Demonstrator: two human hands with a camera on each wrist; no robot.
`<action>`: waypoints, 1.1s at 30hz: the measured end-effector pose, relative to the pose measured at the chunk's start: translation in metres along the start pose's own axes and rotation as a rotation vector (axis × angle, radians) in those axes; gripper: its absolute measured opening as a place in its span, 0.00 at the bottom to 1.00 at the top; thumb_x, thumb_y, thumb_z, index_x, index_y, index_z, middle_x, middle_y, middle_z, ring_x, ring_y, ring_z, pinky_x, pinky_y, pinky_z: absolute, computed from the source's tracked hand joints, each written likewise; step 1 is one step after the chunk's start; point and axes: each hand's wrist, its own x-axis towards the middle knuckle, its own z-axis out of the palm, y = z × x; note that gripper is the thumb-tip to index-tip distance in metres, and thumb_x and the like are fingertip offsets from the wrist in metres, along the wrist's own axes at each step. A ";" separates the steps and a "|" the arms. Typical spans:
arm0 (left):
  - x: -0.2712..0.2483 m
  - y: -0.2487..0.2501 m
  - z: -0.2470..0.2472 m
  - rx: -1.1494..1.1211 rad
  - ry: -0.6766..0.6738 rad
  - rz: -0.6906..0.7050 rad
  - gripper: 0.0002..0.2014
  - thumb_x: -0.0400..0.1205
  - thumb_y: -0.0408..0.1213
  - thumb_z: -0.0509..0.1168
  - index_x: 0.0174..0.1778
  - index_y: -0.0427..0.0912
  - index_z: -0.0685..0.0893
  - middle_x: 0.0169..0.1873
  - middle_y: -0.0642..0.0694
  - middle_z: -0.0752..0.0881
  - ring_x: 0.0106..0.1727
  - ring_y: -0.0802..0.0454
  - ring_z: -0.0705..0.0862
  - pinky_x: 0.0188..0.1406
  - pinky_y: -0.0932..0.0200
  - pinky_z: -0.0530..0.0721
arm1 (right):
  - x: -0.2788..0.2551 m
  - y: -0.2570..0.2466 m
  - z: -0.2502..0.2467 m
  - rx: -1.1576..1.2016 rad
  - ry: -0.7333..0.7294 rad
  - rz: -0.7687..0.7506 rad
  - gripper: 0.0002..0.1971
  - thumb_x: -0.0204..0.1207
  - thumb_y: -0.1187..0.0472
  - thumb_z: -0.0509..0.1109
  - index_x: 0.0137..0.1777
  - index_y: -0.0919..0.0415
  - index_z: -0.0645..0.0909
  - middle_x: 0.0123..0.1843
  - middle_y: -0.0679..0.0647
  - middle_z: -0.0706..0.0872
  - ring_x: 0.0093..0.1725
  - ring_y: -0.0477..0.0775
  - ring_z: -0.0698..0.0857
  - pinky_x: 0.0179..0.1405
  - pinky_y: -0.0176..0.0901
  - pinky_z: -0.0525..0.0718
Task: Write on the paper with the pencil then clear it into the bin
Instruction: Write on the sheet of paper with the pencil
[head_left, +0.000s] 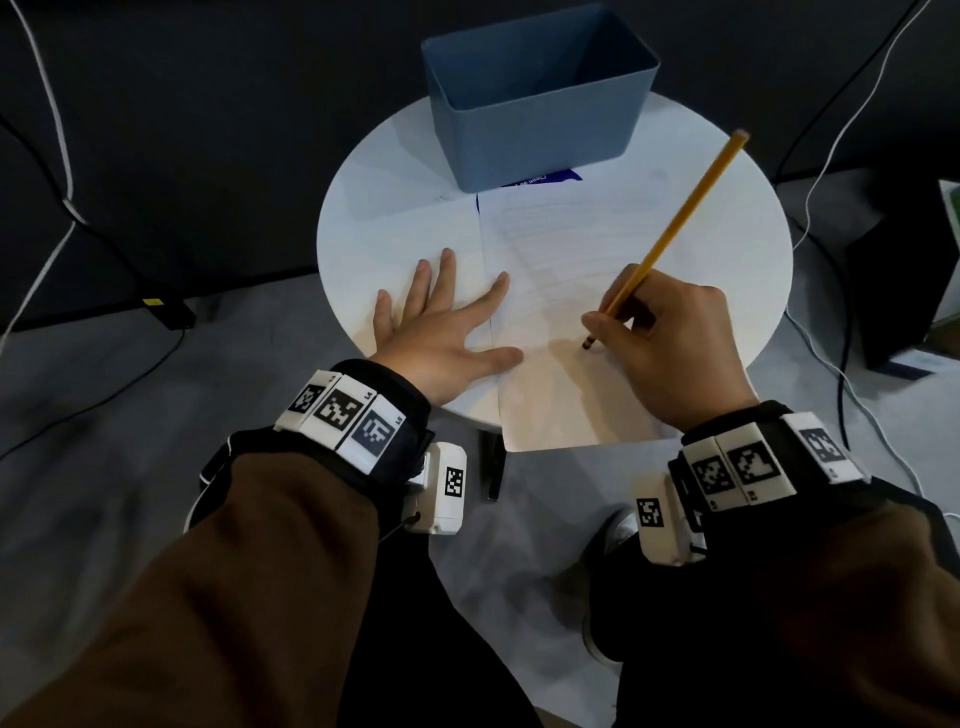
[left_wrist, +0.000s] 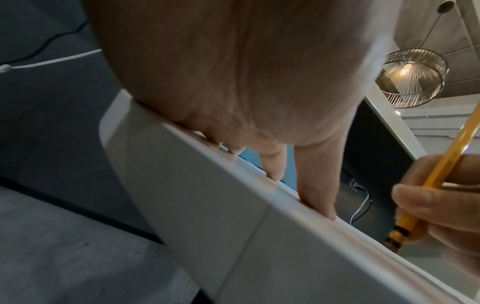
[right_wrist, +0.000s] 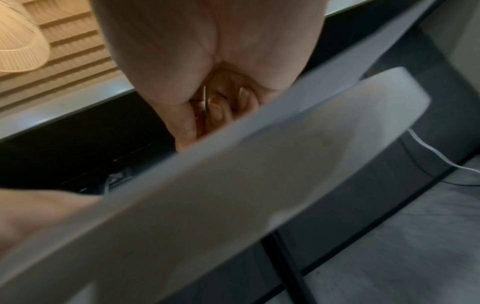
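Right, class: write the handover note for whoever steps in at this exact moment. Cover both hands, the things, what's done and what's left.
Left hand: flat, fingers spread, pressing the white lined paper sheet onto the round white table.
Right hand: grips the yellow wooden pencil, lower end on the sheet.
Blue rectangular plastic bin: upright at the table's far edge, nothing visible inside.
Done: pencil on paper; any marks are too faint to confirm.
Left: finish writing, then clear it into the bin.

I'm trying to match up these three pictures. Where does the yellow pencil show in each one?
Head view: the pencil slants up and right from the right hand, its lower end on the paper.
Left wrist view: the pencil is at the right edge, held in fingers.
Right wrist view: not visible; the palm hides it.
Shared landmark: the white round table.
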 end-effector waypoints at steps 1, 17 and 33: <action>0.001 0.000 0.000 0.008 -0.003 -0.003 0.39 0.80 0.70 0.59 0.81 0.79 0.43 0.83 0.58 0.26 0.82 0.58 0.23 0.81 0.40 0.27 | -0.001 -0.004 0.004 0.005 -0.014 -0.020 0.08 0.78 0.59 0.78 0.40 0.56 0.83 0.31 0.37 0.83 0.34 0.41 0.83 0.35 0.27 0.75; 0.001 -0.001 -0.001 0.003 -0.013 0.000 0.39 0.80 0.70 0.59 0.82 0.79 0.42 0.83 0.57 0.26 0.82 0.57 0.23 0.81 0.40 0.27 | 0.000 -0.007 0.005 0.047 -0.013 -0.003 0.08 0.77 0.61 0.79 0.40 0.56 0.83 0.31 0.37 0.83 0.35 0.36 0.83 0.37 0.22 0.74; 0.002 0.000 -0.001 0.030 -0.031 -0.008 0.39 0.80 0.71 0.58 0.81 0.79 0.41 0.83 0.57 0.25 0.82 0.56 0.22 0.81 0.40 0.26 | 0.001 -0.009 0.007 0.049 -0.013 -0.006 0.08 0.78 0.59 0.78 0.39 0.56 0.83 0.30 0.39 0.82 0.35 0.40 0.82 0.36 0.25 0.74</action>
